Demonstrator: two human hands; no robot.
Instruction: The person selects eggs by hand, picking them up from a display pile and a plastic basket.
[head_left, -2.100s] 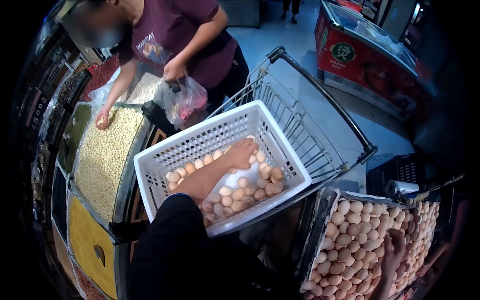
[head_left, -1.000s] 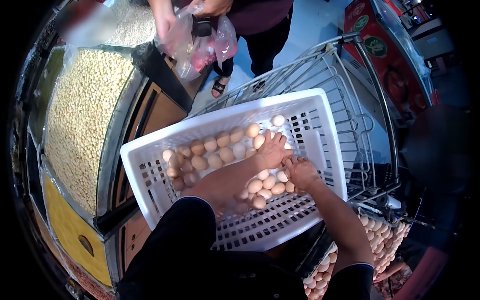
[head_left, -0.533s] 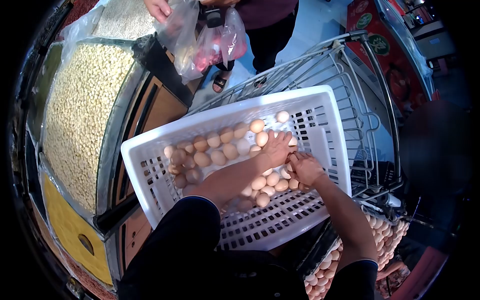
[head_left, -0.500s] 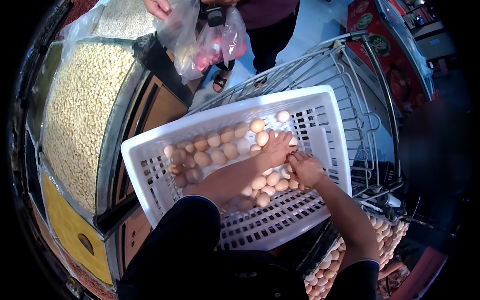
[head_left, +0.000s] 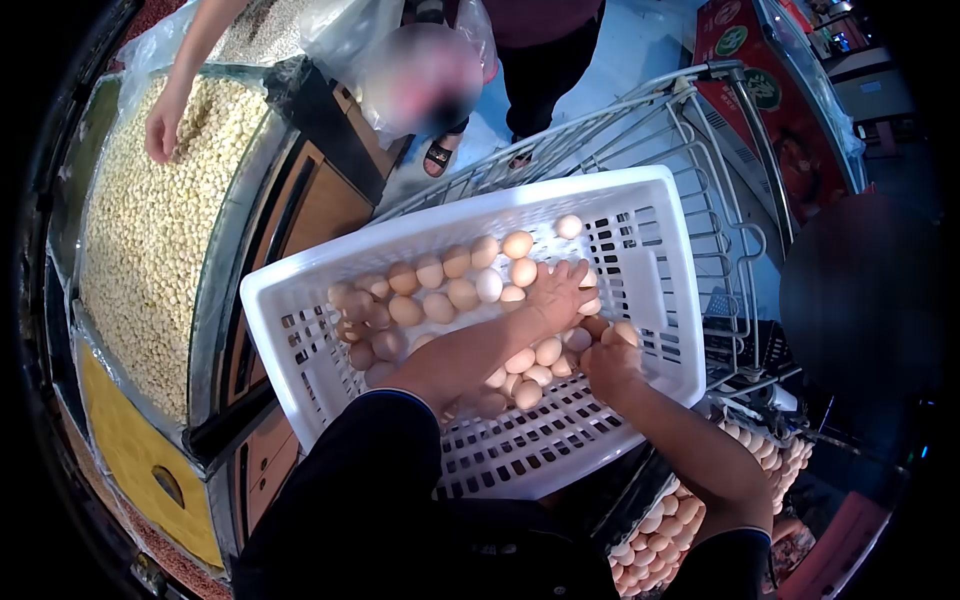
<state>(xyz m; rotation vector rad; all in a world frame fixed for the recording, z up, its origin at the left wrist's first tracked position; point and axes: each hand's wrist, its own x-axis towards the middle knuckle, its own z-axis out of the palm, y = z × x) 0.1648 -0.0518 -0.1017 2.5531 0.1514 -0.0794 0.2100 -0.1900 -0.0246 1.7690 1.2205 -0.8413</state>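
And the right hand (head_left: 610, 372) has just pulled away to the left hand's (head_left: 556, 297) five o'clock, so they're working separate patches; a pale brown egg (head_left: 625, 333) sits against its curled fingers at one o'clock, though whether it's gripped I can't tell. The left spreads wide over eggs in the white slotted crate (head_left: 650, 285); off at ten, another person's hand (head_left: 165, 128) is back at the pale beans (head_left: 150, 260).

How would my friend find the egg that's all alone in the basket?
Find the big white slotted basket. Look along its far side, beyond the left hand. The egg there stands alone, bare basket around it, while nearby eggs sit bunched.
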